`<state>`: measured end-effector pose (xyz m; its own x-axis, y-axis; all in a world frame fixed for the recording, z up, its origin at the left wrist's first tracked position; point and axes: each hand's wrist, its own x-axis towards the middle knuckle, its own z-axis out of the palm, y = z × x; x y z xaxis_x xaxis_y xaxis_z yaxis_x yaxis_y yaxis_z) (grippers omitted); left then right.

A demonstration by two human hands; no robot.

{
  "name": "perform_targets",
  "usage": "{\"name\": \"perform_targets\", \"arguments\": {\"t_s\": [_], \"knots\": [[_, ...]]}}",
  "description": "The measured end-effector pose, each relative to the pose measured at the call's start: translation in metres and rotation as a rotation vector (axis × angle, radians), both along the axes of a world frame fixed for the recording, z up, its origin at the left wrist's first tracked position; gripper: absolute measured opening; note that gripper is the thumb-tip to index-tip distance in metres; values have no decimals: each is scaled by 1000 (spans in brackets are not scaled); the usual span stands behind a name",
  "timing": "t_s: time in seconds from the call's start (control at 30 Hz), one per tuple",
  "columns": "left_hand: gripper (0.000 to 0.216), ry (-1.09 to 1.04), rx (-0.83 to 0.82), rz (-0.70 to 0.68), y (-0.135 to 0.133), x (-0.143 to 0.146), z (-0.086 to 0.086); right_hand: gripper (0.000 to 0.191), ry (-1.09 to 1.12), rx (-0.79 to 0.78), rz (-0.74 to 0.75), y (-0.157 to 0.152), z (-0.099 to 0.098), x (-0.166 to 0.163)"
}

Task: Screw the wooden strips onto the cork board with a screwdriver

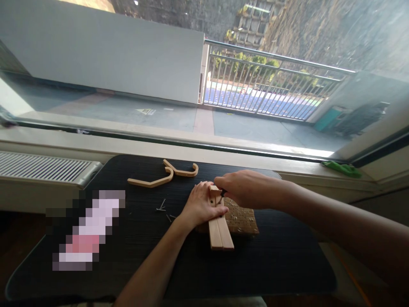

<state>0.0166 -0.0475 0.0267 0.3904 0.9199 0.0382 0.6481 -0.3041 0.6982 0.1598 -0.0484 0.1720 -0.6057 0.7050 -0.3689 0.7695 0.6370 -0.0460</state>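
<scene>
Wood pieces (220, 232) are clasped by left hand (202, 205); right hand (240, 186), at its two o'clock, grips tool (223, 193). Tool tilt could cause slipping.

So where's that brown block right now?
In the head view, the brown block lies on the black table, right of centre, partly hidden by the pale wooden pieces and below the right hand.

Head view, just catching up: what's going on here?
The left hand steadies two side-by-side wooden strips over a brown speckled block. The right hand holds a dark tool, mostly hidden, against the strips. Two hooked wooden pieces and several thin metal fasteners lie loose on the black table.
</scene>
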Motion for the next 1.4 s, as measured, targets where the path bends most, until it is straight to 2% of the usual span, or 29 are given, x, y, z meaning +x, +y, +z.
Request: {"name": "perform_targets", "arguments": {"t_s": [0.27, 0.6, 1.0, 1.2, 1.4], "knots": [[52, -79, 21, 0, 0, -1, -6, 10, -59, 4, -15, 0, 3, 4], [51, -196, -37, -2, 0, -2, -8, 14, -97, -20, -46, 0, 7, 2], [46, -171, -53, 15, -1, -2, -6, 18, -123, -46, -70, -2, 9, -3], [45, -139, -20, 2, -3, -1, -4, 20, -48, -73, -81, 2, 7, 1], [62, -93, 13, 78, -6, 6, -6, 21, 14, -68, -84, 4, 4, 4]]}}
